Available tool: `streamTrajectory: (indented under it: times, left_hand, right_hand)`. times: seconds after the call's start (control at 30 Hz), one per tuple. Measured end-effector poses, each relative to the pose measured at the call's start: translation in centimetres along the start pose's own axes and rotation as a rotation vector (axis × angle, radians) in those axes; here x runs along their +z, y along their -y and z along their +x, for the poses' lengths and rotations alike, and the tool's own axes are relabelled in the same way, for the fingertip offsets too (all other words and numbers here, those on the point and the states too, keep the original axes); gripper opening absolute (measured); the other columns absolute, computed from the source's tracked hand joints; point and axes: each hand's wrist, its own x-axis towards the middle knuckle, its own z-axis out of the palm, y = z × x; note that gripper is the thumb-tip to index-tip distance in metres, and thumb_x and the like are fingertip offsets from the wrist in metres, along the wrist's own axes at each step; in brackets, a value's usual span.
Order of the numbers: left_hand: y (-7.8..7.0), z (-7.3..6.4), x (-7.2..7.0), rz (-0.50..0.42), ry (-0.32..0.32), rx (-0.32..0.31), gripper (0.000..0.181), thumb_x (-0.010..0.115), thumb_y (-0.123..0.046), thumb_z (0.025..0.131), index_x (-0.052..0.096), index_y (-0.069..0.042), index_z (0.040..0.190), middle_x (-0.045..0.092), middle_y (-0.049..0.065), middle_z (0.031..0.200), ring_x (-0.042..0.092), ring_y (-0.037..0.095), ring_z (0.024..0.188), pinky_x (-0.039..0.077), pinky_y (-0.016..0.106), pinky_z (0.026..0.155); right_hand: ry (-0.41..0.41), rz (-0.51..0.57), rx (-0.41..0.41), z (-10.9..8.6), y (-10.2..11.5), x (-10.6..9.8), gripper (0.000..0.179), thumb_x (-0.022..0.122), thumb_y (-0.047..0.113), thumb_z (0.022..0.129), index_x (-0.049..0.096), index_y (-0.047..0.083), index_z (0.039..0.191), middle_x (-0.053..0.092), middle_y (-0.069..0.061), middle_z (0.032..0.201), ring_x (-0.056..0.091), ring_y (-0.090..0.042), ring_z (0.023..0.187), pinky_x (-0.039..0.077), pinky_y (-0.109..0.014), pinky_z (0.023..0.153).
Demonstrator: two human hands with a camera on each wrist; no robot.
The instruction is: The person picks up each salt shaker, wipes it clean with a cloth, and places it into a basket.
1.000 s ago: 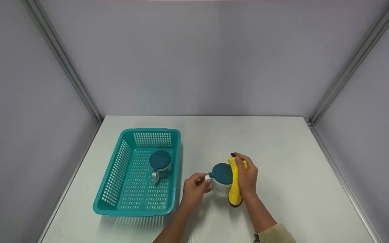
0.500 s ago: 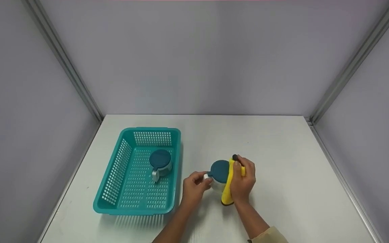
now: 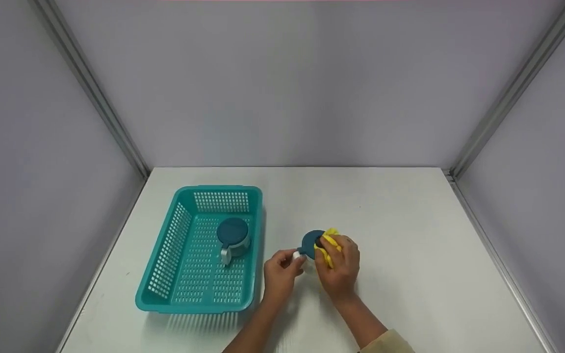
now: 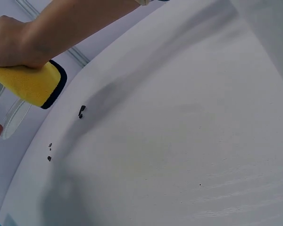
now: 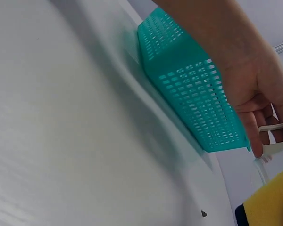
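My left hand (image 3: pixel 280 274) pinches the white handle (image 5: pixel 276 148) of a clear jar with a round dark-blue lid (image 3: pixel 309 241), held above the white table. A yellow cloth (image 3: pixel 332 234) with dark edging is bunched in my right hand (image 3: pixel 340 267), whose fingers press it onto the lid's right part. Seen from the left wrist, the cloth (image 4: pixel 33 84) hangs beside the clear jar wall (image 4: pixel 16 117). My right hand hides much of the jar body in the head view. Another jar (image 3: pixel 232 233) with the same lid and a pale handle stands inside the teal basket (image 3: pixel 196 310).
The basket, with slotted walls, stands on the table (image 3: pixel 410 284) to the left of my hands. Small dark specks (image 4: pixel 81 111) lie on the tabletop. Grey panels (image 3: pixel 282 88) enclose the back and both sides.
My right hand has moved left with the cloth, from the jar's right side up onto its lid. The jar and my left hand have shifted slightly left.
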Motion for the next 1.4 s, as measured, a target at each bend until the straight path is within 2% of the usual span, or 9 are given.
streamTrajectory:
  times: [0.07,0.17,0.33,0.57,0.77,0.87,1.1,1.27,1.4]
  left_hand:
    - [-0.1,0.0,0.0,-0.002,-0.003,0.001,0.021,0.076,-0.023,0.086,0.072,-0.01,0.102,0.071,0.005,0.097,0.071,0.03,0.092,0.061,0.03,0.075]
    - [-0.2,0.1,0.0,-0.003,-0.003,0.003,0.021,0.076,-0.021,0.087,0.072,-0.008,0.103,0.071,0.006,0.097,0.072,0.029,0.093,0.061,0.03,0.073]
    - [-0.4,0.2,0.2,0.012,-0.012,0.003,0.023,0.076,-0.02,0.087,0.071,-0.007,0.105,0.072,0.006,0.097,0.073,0.021,0.088,0.061,0.03,0.071]
    - [0.0,0.4,0.3,0.03,-0.028,-0.011,0.022,0.074,-0.021,0.088,0.071,-0.007,0.105,0.072,0.005,0.098,0.073,0.017,0.088,0.061,0.03,0.07]
    - [0.1,0.3,0.3,0.032,-0.028,-0.021,0.021,0.073,-0.021,0.089,0.071,-0.008,0.106,0.072,0.005,0.099,0.073,0.017,0.09,0.061,0.03,0.071]
    - [0.2,0.1,0.3,0.03,-0.027,-0.031,0.021,0.074,-0.022,0.089,0.072,-0.01,0.106,0.071,0.004,0.1,0.073,0.019,0.092,0.061,0.03,0.072]
    - [0.4,0.1,0.4,0.025,-0.027,-0.02,0.021,0.074,-0.023,0.089,0.072,-0.01,0.105,0.071,0.005,0.098,0.072,0.024,0.093,0.061,0.03,0.073]
    - [0.3,0.0,0.4,0.026,-0.036,0.017,0.022,0.074,-0.022,0.089,0.072,-0.007,0.105,0.071,0.007,0.099,0.073,0.023,0.091,0.061,0.029,0.07]
    - [0.2,0.0,0.4,0.028,-0.043,0.016,0.023,0.074,-0.023,0.088,0.072,-0.008,0.106,0.071,0.006,0.099,0.073,0.024,0.091,0.061,0.028,0.069]
  right_hand:
    - [-0.011,-0.042,-0.114,0.1,-0.2,0.1,0.027,0.066,0.029,0.091,0.075,0.007,0.104,0.066,-0.016,0.106,0.059,-0.032,0.096,0.051,-0.034,0.087]
    - [-0.012,-0.066,-0.219,0.3,-0.5,0.2,0.026,0.067,0.03,0.09,0.076,0.008,0.102,0.067,-0.015,0.103,0.06,-0.033,0.093,0.052,-0.041,0.077]
    - [-0.004,-0.061,-0.308,0.2,-0.7,0.4,0.025,0.07,0.029,0.087,0.077,0.009,0.099,0.068,-0.015,0.102,0.061,-0.035,0.091,0.05,-0.043,0.071]
    - [-0.011,-0.069,-0.394,0.1,-0.9,0.4,0.023,0.074,0.029,0.085,0.077,0.01,0.097,0.069,-0.014,0.099,0.061,-0.037,0.089,0.048,-0.042,0.067]
    - [-0.013,-0.045,-0.433,0.1,-0.8,0.1,0.021,0.079,0.026,0.08,0.077,0.01,0.094,0.069,-0.013,0.096,0.061,-0.035,0.088,0.051,-0.041,0.067]
    - [-0.021,-0.035,-0.438,0.3,-0.7,-0.1,0.018,0.076,0.024,0.082,0.077,0.009,0.092,0.069,-0.013,0.094,0.062,-0.033,0.085,0.053,-0.04,0.066]
    - [-0.015,0.016,-0.418,0.5,-0.9,-0.6,0.02,0.066,0.018,0.088,0.077,0.002,0.089,0.07,-0.014,0.091,0.064,-0.033,0.082,0.055,-0.04,0.065]
    - [-0.004,0.032,-0.385,0.3,-1.0,-0.9,0.021,0.066,0.018,0.088,0.077,0.002,0.09,0.069,-0.014,0.092,0.062,-0.033,0.084,0.055,-0.036,0.071]
    - [-0.009,0.036,-0.384,0.2,-1.0,-1.1,0.02,0.067,0.019,0.087,0.077,0.002,0.09,0.068,-0.014,0.092,0.061,-0.033,0.084,0.055,-0.034,0.073]
